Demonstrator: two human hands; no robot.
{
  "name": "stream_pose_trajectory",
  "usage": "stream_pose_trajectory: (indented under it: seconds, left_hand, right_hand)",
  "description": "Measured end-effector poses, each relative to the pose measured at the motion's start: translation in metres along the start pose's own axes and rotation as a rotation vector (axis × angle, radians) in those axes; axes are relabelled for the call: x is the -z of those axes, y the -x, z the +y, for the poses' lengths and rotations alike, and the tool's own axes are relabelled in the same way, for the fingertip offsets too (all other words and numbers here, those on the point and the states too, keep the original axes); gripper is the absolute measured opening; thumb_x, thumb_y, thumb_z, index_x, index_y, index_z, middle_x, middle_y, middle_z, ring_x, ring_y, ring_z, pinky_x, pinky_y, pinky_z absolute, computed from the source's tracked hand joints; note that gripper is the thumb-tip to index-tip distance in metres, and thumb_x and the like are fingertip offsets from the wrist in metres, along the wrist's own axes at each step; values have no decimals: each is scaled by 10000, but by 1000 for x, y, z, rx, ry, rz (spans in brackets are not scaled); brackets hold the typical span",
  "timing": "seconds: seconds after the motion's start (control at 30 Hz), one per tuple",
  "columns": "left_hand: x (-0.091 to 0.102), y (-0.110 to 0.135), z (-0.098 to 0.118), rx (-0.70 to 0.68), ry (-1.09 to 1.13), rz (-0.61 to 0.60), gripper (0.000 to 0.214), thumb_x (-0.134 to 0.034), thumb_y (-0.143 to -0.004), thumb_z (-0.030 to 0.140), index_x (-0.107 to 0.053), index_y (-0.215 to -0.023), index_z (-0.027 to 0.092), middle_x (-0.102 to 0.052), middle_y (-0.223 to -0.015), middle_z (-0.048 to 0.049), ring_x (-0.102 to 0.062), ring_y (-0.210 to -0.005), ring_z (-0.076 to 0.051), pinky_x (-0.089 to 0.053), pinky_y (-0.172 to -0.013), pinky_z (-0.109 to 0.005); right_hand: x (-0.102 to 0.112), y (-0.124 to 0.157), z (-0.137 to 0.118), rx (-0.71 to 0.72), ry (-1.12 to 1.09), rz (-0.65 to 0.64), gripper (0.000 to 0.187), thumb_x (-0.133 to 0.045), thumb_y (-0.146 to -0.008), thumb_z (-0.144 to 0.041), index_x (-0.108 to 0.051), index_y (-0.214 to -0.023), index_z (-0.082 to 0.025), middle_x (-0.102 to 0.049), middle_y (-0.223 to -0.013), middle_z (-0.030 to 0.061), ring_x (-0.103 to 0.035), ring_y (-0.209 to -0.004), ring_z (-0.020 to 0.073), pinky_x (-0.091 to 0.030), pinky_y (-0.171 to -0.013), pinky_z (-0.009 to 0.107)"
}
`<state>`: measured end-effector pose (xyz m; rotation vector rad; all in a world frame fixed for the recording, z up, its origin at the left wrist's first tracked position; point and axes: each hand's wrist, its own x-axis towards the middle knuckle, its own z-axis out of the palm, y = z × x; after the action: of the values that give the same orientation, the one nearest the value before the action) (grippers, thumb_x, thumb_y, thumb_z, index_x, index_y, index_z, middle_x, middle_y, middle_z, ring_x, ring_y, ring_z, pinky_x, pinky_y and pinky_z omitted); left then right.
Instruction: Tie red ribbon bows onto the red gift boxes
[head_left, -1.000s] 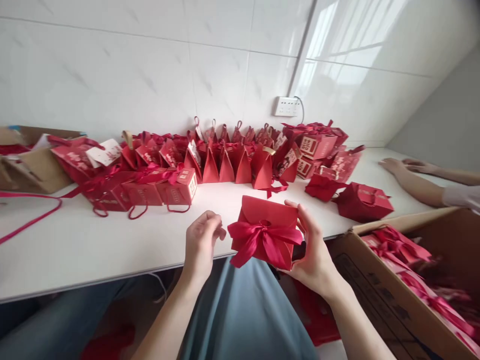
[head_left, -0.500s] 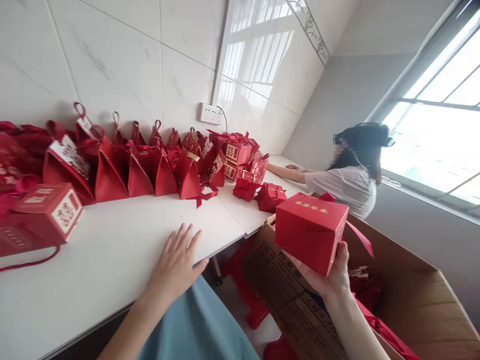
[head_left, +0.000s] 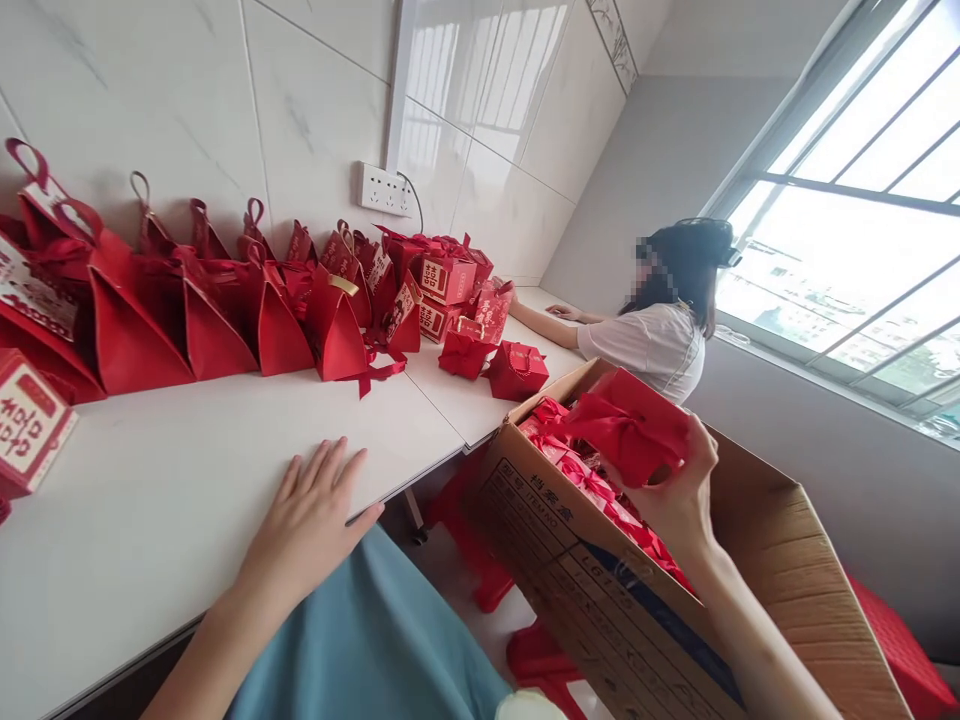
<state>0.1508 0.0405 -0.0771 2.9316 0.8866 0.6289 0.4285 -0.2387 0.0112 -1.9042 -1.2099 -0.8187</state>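
Observation:
My right hand point(head_left: 679, 490) grips a red gift box point(head_left: 637, 415) with a ribbon bow, its fingers around the right end. The gift box hangs over the open cardboard carton point(head_left: 600, 600), tilted, with the bow side toward me. Inside the carton lie several red boxes with ribbons point(head_left: 577, 475), partly hidden by my hand. On the white table point(head_left: 172, 480) my left hand point(head_left: 319, 505) rests flat near the front edge, fingers spread and holding nothing. Two small red boxes point(head_left: 517, 370) stand on the table just beyond the carton.
A row of red triangular gift boxes point(head_left: 217, 320) lines the wall, ending in a stack of red boxes point(head_left: 446, 280). A person in a white shirt point(head_left: 645, 340) sits past the carton, one arm on the table. Red stools point(head_left: 540, 650) stand below.
My right hand has turned the gift box so its ribbon side shows, bringing it above the carton's opening. The view has shifted right; my left hand stays flat on the table.

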Motion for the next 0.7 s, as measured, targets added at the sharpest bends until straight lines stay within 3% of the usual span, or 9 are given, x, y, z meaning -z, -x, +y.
stream_pose_trajectory:
  seconds: [0.07, 0.13, 0.27, 0.33, 0.5, 0.7]
  left_hand:
    - [-1, 0, -1, -11, -10, 12, 606, -391, -849, 461, -489, -1315, 86, -429, -1406, -194, -370, -1320, -358, -292, -1071, -553]
    - [-2, 0, -1, -20, -12, 28, 611, -385, -847, 470, -491, -1309, 84, -437, -1397, -201, -382, -1310, -364, -295, -1067, -555]
    - [-1, 0, -1, -26, 0, 51, 598, -371, -842, 472, -499, -1290, 98, -457, -1381, -198, -393, -1300, -365, -296, -1065, -558]
    - [-1, 0, -1, -29, -13, 54, 599, -359, -843, 460, -503, -1283, 80, -461, -1374, -210, -397, -1295, -370, -300, -1061, -561]
    - [0, 0, 1, -18, -21, 54, 599, -359, -845, 458, -508, -1283, 77, -464, -1371, -208, -401, -1293, -370, -304, -1061, -557]
    - [3, 0, 4, 7, -6, 34, 570, -403, -838, 429, -517, -1283, 91, -461, -1382, -191, -393, -1305, -357, -302, -1073, -549]
  right_hand:
    - [12, 0, 26, -3, 76, -49, 1048, -789, -627, -327, -116, -1429, -298, -278, -1392, 156, -446, -1212, 355, -455, -925, 551]
    - [20, 2, 50, -142, 65, -67, 1068, -793, -598, -403, -124, -1420, -266, -260, -1389, 172, -448, -1205, 357, -466, -914, 546]
    - [16, 12, 81, -687, -78, -107, 1201, -784, -479, -579, -105, -1395, -202, -330, -1362, 201, -430, -1229, 366, -389, -999, 567]
    - [5, 19, 85, -848, -117, -171, 1174, -757, -496, -608, -125, -1382, -169, -425, -1298, 205, -469, -1204, 360, -362, -1026, 551]
    - [-20, 37, 79, -958, -186, -327, 1128, -768, -480, -592, -225, -1354, -128, -480, -1263, 236, -494, -1200, 377, -391, -1014, 516]
    - [-26, 49, 74, -994, -272, -435, 908, -582, -663, -684, -214, -1388, -281, -342, -1432, 183, -403, -1310, 308, -525, -874, 463]
